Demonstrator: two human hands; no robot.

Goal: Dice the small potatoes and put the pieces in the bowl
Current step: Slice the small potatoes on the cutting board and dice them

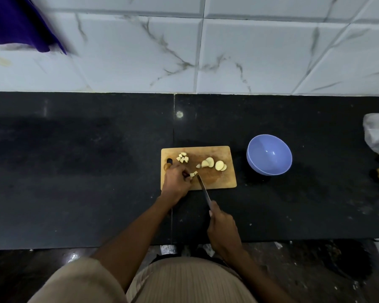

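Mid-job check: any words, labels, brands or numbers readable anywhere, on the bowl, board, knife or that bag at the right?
None readable. The blue bowl, cutting board and knife show no markings; the crumpled bag at the right edge is too blurred to tell.

Blue bowl [269,154], black counter [74,171], marbled wht tiles [140,51].

On a black stone counter [96,160] lies a rectangular wooden cutting board [228,180]. The left hand [175,182] holds pale potato pieces [193,174] against it while the right hand [222,228] grips a long steel knife [204,189], tip beside them. Diced cubes [182,157] and round slices [212,164] sit farther back. A lavender plastic bowl [269,154] stands right of the board.
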